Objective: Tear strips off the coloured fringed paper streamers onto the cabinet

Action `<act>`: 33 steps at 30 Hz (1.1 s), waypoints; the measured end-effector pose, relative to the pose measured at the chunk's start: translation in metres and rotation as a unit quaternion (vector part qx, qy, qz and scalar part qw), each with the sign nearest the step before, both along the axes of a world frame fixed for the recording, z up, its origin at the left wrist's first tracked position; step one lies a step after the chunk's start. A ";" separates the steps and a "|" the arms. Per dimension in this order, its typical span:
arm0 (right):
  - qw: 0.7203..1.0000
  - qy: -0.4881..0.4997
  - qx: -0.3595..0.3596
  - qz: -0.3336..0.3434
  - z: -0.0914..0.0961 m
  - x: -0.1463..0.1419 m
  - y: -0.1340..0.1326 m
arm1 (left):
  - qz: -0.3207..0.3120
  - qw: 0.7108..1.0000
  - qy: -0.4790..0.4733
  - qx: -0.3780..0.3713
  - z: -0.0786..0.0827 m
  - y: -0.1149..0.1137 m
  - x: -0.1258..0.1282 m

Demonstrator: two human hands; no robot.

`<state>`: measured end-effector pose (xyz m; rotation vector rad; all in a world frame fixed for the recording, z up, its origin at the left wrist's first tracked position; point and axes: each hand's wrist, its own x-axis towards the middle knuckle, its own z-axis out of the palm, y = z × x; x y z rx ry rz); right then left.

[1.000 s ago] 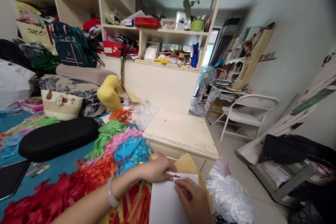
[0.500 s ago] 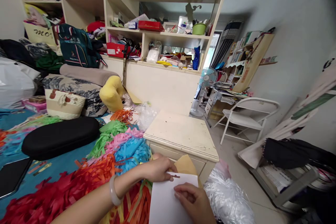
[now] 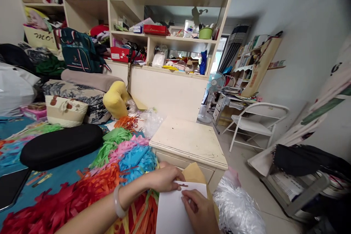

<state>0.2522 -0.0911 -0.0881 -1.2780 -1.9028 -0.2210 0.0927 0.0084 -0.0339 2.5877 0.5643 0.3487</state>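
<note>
At the bottom centre, my left hand pinches the top edge of a white sheet of paper; a pale bangle sits on its wrist. My right hand lies on the sheet's right side with the fingers curled and pressing on it. A thin red strip lies along the sheet's top edge between the two hands. A brown envelope peeks out behind the sheet. Piles of cut paper fringe in red, orange, blue, pink and green lie to the left.
A cream bedside cabinet stands just beyond the hands. White shiny fringe lies at the right. A black case and a woven bag rest on the blue bedcover. Cluttered shelves, a fan and a white folding chair stand behind.
The view has shifted slightly. Both hands stay on the sheet; my right hand has crept a little up and left toward the red strip.
</note>
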 end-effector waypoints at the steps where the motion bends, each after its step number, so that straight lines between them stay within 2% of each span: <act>1: 1.000 -0.010 0.012 -0.008 0.000 -0.001 -0.001 | -0.001 1.000 0.001 -0.002 0.000 0.000 0.000; 4: 0.997 -0.036 0.048 -0.039 -0.005 0.000 -0.001 | 0.000 1.000 0.000 -0.007 0.000 0.001 0.000; 6: 0.990 -0.071 0.080 -0.091 -0.008 0.002 0.000 | 0.002 1.000 -0.001 -0.013 0.000 0.001 0.000; 9: 0.962 -0.145 0.130 -0.192 -0.012 0.008 0.005 | 0.005 1.000 -0.004 -0.023 0.000 0.001 -0.001; 11: 0.949 -0.175 0.137 -0.225 -0.014 0.011 0.010 | 0.006 0.999 -0.008 -0.031 0.000 0.001 -0.002; 18: 0.947 -0.159 0.106 -0.259 -0.028 0.008 0.014 | 0.030 0.996 -0.033 -0.071 -0.001 0.004 -0.002; 22: 0.954 -0.137 0.096 -0.248 -0.028 0.001 0.017 | 0.035 0.993 -0.046 -0.107 0.005 0.004 0.001; 25: 0.965 -0.077 0.080 -0.236 -0.018 0.007 0.026 | 0.043 0.987 -0.064 -0.139 0.019 0.013 0.005; 28: 0.974 0.077 0.018 -0.214 -0.006 0.030 0.039 | 0.085 0.977 -0.102 -0.164 0.035 0.037 0.009; 31: 0.941 0.265 -0.117 -0.176 0.005 0.062 0.053 | 0.124 0.962 -0.140 -0.199 0.046 0.072 0.016; 33: 0.922 0.316 -0.179 -0.136 0.011 0.084 0.062 | 0.137 0.950 -0.164 -0.229 0.049 0.097 0.022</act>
